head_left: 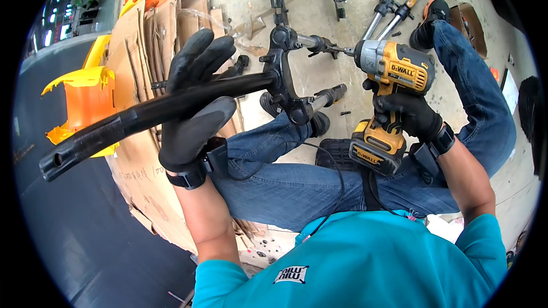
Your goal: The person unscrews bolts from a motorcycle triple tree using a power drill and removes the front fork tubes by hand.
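Note:
Across the palm of my black-gloved left hand [188, 131] rests the long black steering tube of a front fork [142, 109]. The thumb lies on its near side and the fingers reach up past its far side, fairly straight. At its right end a black clamp [279, 74] carries short silver and black legs. My right hand [412, 113], gloved too, is wrapped round the grip of a yellow and black cordless impact driver [379, 57]. The driver's tip points left and meets the end of the upper leg; whether it sits on a bolt is too small to tell.
Stacked flat cardboard [131, 51] lies at the left, with orange-yellow plastic covers [88, 102] beside it. Ahead on the floor are another black fork frame [279, 0] and silver-and-black shock absorbers [402, 11]. An open cardboard box [471, 28] stands by my right shoe. A cable crosses my lap.

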`<act>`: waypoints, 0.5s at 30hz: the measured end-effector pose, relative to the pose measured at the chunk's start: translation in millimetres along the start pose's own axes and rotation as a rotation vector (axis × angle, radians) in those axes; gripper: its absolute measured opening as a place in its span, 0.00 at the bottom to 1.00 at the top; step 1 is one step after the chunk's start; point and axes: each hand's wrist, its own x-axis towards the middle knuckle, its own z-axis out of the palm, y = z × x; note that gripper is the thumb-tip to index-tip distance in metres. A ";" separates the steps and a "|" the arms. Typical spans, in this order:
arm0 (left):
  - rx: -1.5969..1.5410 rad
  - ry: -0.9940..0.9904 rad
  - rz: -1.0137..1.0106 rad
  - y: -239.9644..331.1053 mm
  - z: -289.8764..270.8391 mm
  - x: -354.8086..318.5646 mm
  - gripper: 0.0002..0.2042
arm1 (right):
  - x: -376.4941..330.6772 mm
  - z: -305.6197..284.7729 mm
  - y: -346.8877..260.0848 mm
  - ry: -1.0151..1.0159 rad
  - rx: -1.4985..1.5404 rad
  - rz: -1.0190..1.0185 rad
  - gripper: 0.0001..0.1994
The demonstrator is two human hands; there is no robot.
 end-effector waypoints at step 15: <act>-0.216 0.175 0.125 -33.2 -12.5 -0.9 0.14 | 10.9 -15.3 11.2 0.273 -0.722 -0.005 0.20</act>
